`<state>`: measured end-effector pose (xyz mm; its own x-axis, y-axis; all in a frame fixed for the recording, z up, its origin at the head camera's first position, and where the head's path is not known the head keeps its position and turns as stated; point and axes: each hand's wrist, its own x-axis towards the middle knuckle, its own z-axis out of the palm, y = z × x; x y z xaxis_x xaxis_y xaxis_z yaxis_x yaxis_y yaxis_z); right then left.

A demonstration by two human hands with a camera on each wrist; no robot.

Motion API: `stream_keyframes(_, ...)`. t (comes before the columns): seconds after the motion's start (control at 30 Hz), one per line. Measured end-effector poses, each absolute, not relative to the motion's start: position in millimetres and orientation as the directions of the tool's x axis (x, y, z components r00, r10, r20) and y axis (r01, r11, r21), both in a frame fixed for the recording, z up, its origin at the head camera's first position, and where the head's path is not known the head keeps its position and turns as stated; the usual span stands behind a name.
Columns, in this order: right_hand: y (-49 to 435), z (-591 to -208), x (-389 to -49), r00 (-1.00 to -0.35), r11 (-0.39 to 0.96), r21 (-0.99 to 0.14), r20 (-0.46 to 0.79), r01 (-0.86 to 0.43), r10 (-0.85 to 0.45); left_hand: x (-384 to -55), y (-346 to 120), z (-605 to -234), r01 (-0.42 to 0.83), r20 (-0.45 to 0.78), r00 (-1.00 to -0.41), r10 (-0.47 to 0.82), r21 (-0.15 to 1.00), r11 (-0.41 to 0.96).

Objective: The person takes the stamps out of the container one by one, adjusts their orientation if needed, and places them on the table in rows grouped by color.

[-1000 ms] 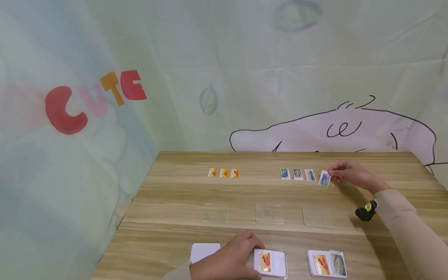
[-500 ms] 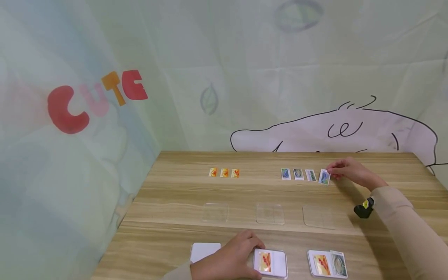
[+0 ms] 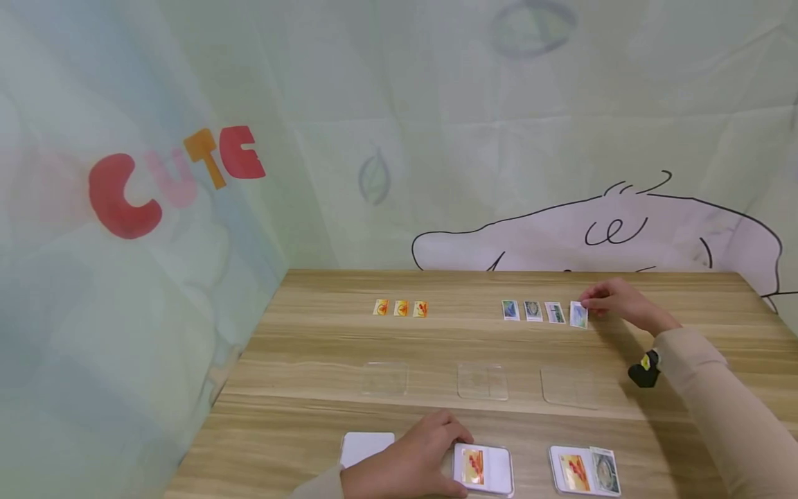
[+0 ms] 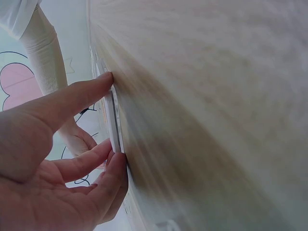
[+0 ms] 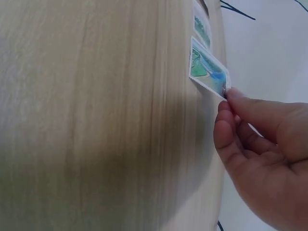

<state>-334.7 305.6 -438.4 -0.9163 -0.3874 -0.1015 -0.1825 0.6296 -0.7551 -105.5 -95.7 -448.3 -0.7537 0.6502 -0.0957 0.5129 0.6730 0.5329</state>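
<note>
At the back right, my right hand (image 3: 628, 305) pinches a corner of a postage stamp (image 3: 579, 315) between thumb and fingertip. In the right wrist view the stamp (image 5: 208, 70) shows a green and blue landscape and a perforated white edge, and it tilts up from the wood. At the front, my left hand (image 3: 411, 454) holds a flat white-backed case (image 3: 499, 471) by opposite edges, thumb on one and fingers on the other. An orange stamp (image 3: 472, 467) lies on the left half of that case. In the left wrist view the case (image 4: 113, 122) appears edge-on.
Three more picture stamps (image 3: 533, 310) lie left of the pinched one, and three orange stamps (image 3: 401, 308) further left. Three clear covers (image 3: 483, 382) form a middle row. A case with two stamps (image 3: 576, 471) sits front right; a white case (image 3: 364, 443) is partly behind my left hand.
The pinched stamp has turned from slanted to nearly upright in the head view, lining up more with its row. My right hand shifted slightly left and away from me. The left hand stays put.
</note>
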Motion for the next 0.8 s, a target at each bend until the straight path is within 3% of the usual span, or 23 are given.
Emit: stream_keyframes(0.8, 297.7, -446.6, -340.0, -0.928, 0.663, -0.706, -0.022, -0.249, -0.371, -106.7, -94.4, -450.1, 0.479, -0.112, -0.768, 0.631, 0.553, 0.682)
